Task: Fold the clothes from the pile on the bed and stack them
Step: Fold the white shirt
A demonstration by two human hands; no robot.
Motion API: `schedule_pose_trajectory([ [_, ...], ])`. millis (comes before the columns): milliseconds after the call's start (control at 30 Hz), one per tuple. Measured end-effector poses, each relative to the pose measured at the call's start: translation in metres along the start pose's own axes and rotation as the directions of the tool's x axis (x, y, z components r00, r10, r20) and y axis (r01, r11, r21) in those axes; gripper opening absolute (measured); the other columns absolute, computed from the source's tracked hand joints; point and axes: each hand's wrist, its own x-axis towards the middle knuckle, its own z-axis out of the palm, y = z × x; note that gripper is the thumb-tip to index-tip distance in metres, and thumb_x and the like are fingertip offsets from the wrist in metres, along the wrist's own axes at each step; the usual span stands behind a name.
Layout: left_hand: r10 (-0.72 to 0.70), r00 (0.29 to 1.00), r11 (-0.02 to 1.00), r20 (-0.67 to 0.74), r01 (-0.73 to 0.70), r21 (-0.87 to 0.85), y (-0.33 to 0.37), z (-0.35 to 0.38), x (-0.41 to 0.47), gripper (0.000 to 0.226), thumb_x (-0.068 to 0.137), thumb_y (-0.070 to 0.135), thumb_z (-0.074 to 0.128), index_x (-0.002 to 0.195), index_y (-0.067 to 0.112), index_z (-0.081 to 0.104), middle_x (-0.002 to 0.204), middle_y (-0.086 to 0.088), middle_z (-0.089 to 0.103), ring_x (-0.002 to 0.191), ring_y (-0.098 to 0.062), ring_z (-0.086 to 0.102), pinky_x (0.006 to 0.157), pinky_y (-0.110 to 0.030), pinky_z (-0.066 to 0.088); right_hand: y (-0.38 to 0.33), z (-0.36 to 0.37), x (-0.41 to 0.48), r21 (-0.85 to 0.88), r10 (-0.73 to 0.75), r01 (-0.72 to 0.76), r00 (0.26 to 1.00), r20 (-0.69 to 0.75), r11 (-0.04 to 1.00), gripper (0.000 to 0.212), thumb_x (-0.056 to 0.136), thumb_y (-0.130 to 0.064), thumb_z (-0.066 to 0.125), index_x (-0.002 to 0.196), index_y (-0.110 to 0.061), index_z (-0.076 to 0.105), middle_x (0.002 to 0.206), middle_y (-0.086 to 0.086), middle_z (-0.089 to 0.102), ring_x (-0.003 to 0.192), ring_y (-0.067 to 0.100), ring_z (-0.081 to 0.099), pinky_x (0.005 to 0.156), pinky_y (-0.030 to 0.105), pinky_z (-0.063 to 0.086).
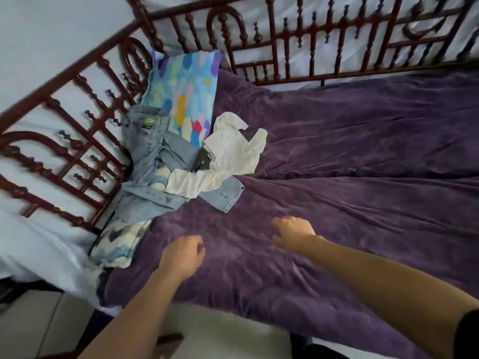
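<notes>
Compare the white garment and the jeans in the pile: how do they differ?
The white garment is cream; the jeans are light blue denim. The white garment lies partly on top of the jeans, nearer the bed's middle; the jeans sit against the wooden rail. The jeans show a green waistband label; the white garment shows none. Both are crumpled and unfolded.

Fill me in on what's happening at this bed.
A person stands at the bed, with the left hand and right hand reaching out over the purple blanket. Both hands have loosely curled fingers and hold nothing. The pile sits in the far left corner beside a colourful pillow: a white shirt lies crumpled on top of light blue jeans. Neither is folded, and no stack is in sight.
</notes>
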Motion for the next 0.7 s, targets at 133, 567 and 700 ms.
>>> schedule_pose_trajectory([
  [133, -0.006, 0.998, 1.000, 0.059, 0.007, -0.021, -0.053, -0.005, 0.039, 0.028, 0.093, 0.038, 0.050, 0.116, 0.024, 0.060, 0.110, 0.003, 0.067, 0.102, -0.019, 0.062, 0.080, -0.031, 0.049, -0.042, -0.002, 0.048, -0.001, 0.002, -0.002, 0.999, 0.040, 1.000, 0.039, 0.088, -0.042, 0.053, 0.122, -0.023, 0.052, 0.120, 0.004, 0.059, 0.110, 0.029, 0.057, 0.082, 0.035, 0.044],
  [567, 0.232, 0.957, 0.971, 0.173, -0.238, 0.011, -0.203, 0.033, 0.244, 0.020, 0.090, 0.032, 0.052, 0.098, 0.017, 0.063, 0.102, -0.003, 0.065, 0.096, -0.022, 0.061, 0.077, -0.031, 0.044, -0.122, 0.048, 0.220, -0.015, 0.277, -0.277, 0.951, 0.135, 0.961, 0.038, 0.088, -0.039, 0.054, 0.122, -0.023, 0.053, 0.121, 0.003, 0.058, 0.111, 0.026, 0.056, 0.086, 0.035, 0.046],
  [700, 0.314, 0.933, 0.946, 0.172, -0.322, 0.019, -0.234, 0.057, 0.306, 0.022, 0.091, 0.029, 0.051, 0.107, 0.017, 0.062, 0.113, -0.002, 0.058, 0.107, -0.022, 0.054, 0.089, -0.036, 0.044, -0.139, 0.059, 0.286, -0.012, 0.331, -0.333, 0.932, 0.148, 0.943, 0.029, 0.087, -0.031, 0.055, 0.115, -0.022, 0.058, 0.118, 0.003, 0.060, 0.108, 0.026, 0.058, 0.081, 0.034, 0.045],
])
